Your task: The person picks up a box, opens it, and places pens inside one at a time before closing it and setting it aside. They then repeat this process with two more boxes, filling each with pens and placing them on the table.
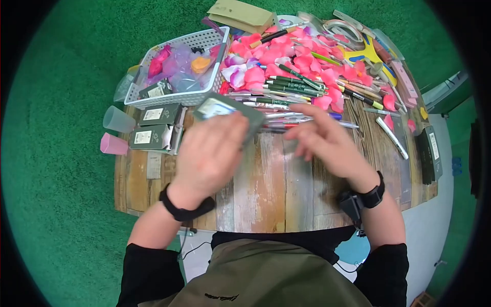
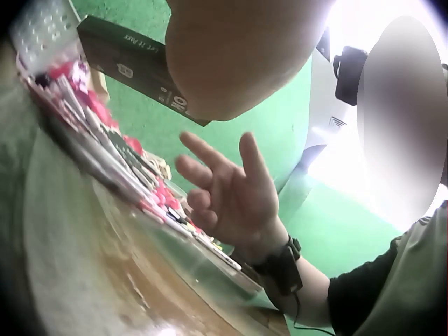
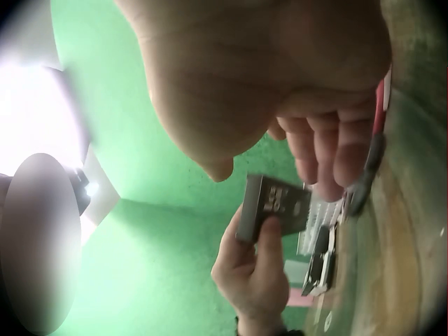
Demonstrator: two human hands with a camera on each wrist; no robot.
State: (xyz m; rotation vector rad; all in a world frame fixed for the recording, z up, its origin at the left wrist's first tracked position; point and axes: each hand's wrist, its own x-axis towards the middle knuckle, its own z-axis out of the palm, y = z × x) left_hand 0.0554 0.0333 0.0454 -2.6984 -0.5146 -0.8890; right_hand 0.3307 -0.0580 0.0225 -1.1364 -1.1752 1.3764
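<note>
My left hand (image 1: 207, 153) grips a flat dark green box (image 1: 252, 118) with a white label, raised over the near side of the pens. In the right wrist view the thumb lies across the box (image 3: 276, 206), and pale lettering marks its face. To the right, my right hand (image 1: 330, 146) hovers over the table with fingers loosely bent and nothing in them; its palm (image 2: 241, 199) shows in the left wrist view. Beyond both hands lies a heap of pens (image 1: 296, 88), dark green ones among white and coloured ones, mixed with pink petals (image 1: 302, 51).
A white basket (image 1: 221, 77) with wrapped items stands back left. In front of it lie two dark green boxes (image 1: 166, 113), with a clear cup (image 1: 118, 118) and a pink cup (image 1: 113, 145) beside them. More dark boxes (image 1: 427, 158) sit at the wooden table's (image 1: 261, 199) right edge.
</note>
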